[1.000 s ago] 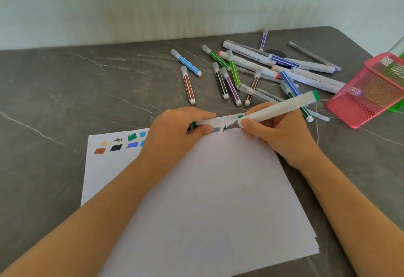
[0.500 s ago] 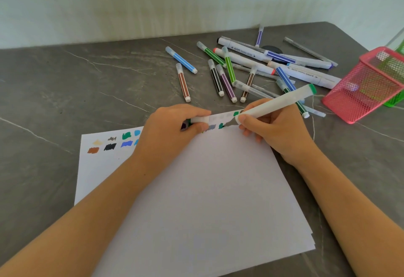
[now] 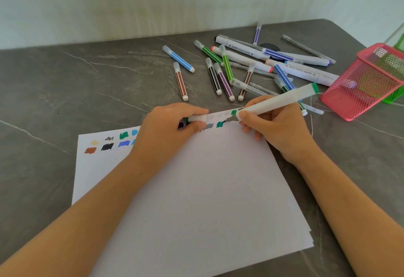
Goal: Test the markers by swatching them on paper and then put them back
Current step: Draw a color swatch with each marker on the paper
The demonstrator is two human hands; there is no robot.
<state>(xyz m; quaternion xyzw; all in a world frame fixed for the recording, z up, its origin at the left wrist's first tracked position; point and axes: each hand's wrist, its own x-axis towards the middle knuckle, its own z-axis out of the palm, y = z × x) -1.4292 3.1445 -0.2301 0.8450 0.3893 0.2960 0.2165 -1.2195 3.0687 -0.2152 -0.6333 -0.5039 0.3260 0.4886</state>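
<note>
Apparently marker [image 3: 282, 99] tip down-left, tail up-right.

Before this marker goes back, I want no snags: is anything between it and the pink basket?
Only loose pens lying flat on the table between the marker in the right hand and the pink basket; lifted above them, the way looks open.

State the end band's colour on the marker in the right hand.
Green: the marker has a green end band, head view.
</note>
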